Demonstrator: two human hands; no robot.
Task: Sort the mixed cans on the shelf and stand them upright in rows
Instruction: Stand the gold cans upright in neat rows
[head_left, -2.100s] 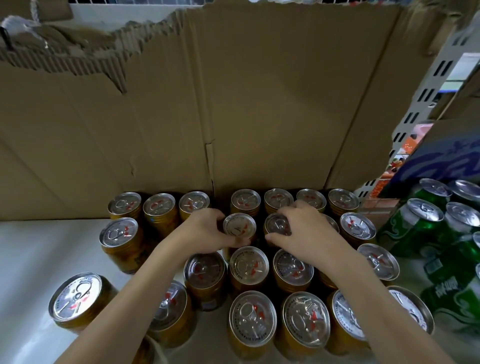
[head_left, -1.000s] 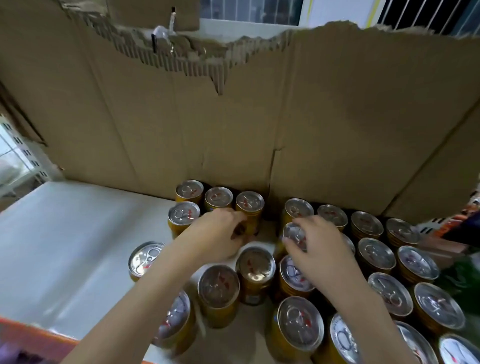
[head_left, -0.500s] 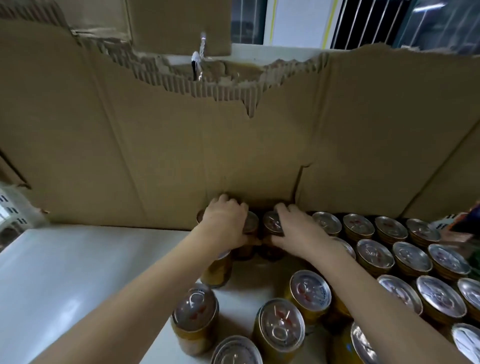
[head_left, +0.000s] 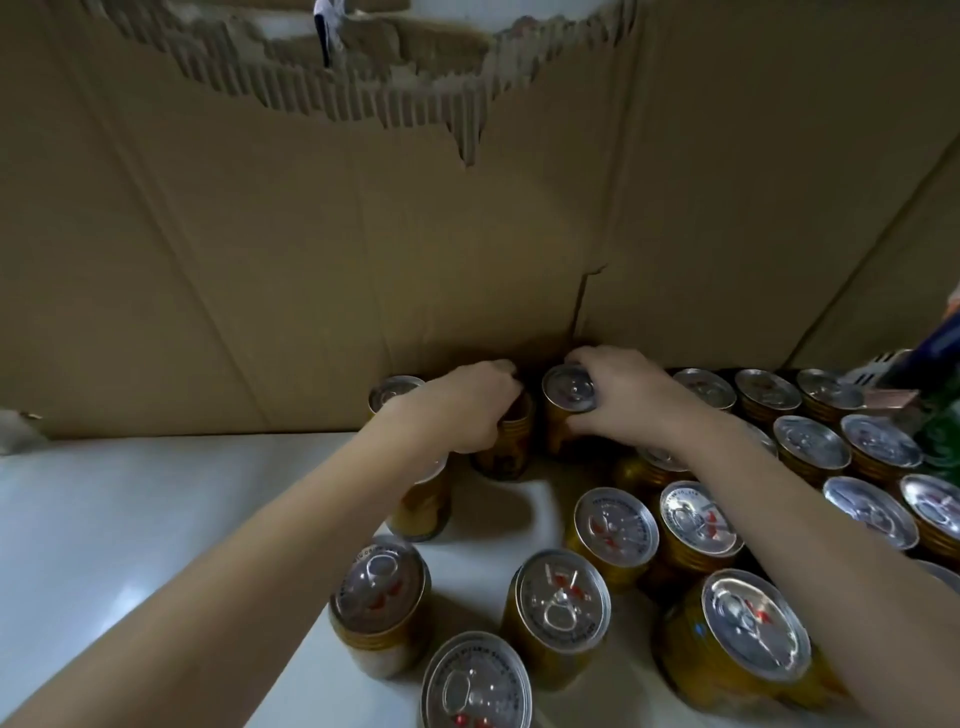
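Observation:
Several gold cans with silver pull-tab lids stand upright on a white shelf (head_left: 130, 519). My left hand (head_left: 457, 405) grips the top of one gold can (head_left: 506, 447) at the back, against the cardboard wall. My right hand (head_left: 623, 400) grips the neighbouring gold can (head_left: 566, 395) just to its right, fingers curled round its rim. The two held cans stand close together, a small gap between them. Rows of gold cans (head_left: 810, 441) fill the shelf to the right. Looser cans (head_left: 561, 608) stand in front.
A tall torn cardboard sheet (head_left: 363, 234) forms the back wall. Another gold can (head_left: 395, 392) stands left of my left hand. A green can (head_left: 943, 441) shows at the far right edge. The left part of the shelf is bare white.
Both hands have stayed at the back row by the cardboard. The view has moved closer and lower, and the right hand's can lid now shows.

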